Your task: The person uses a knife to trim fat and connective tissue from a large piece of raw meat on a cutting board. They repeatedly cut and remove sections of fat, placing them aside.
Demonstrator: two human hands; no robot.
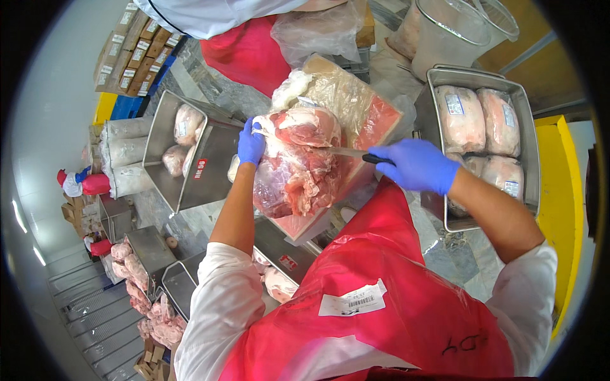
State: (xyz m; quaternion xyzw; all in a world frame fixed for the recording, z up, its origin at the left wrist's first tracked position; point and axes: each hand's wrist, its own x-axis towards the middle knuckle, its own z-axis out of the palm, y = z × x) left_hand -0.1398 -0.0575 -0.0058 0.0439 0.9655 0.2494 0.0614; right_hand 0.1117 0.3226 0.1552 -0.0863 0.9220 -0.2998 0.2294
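Observation:
My left hand (250, 143), in a blue glove, has its fingers closed on the upper left edge of a large piece of raw meat (298, 178) with white fat and membrane. My right hand (413, 166), also gloved in blue, grips a black-handled knife (375, 159); its blade lies against the middle of the meat, partly hidden in it. The meat rests partly on clear plastic on a pink-topped board (372, 133) in front of me.
Steel bins hold wrapped meat at left (162, 127) and right (429, 89). A yellow structure (562, 197) stands far right, clear buckets (438, 38) behind. Stacked boxes (127, 51) and more raw meat (162, 324) are leftward. Co-workers appear at far left (86, 183) and ahead (222, 13).

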